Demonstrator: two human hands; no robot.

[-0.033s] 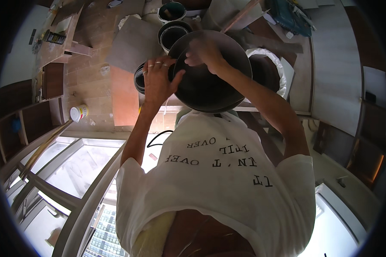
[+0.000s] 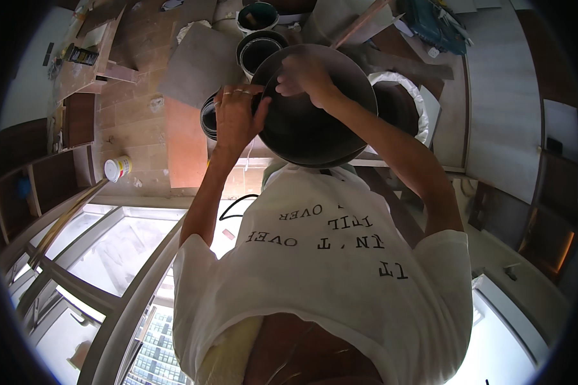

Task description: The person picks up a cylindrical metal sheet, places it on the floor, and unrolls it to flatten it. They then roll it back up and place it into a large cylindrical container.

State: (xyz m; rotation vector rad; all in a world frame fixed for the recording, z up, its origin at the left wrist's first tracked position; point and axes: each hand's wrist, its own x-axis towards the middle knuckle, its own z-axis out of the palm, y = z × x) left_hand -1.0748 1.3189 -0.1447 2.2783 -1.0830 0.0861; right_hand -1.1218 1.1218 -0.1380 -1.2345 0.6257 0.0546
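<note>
Both hands grip the dark round bowl (image 2: pixel 315 109): left hand (image 2: pixel 236 115) on its left rim, right hand (image 2: pixel 305 74) clasping its upper edge.

A white can (image 2: pixel 117 168) lies on the tiled floor (image 2: pixel 135 109), with open paint buckets (image 2: pixel 258 15) farther off.

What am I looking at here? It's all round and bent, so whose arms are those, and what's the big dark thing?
This is one picture from a wide-lens camera worn on a person's head, looking down, so straight edges bend. There is no machine, just two bare hands. The left hand and the right hand both grip the rim of a big dark bowl, held out in front of the white T-shirt. Beyond it, on the tiled floor, stand a dark bucket and a small white can.
</note>
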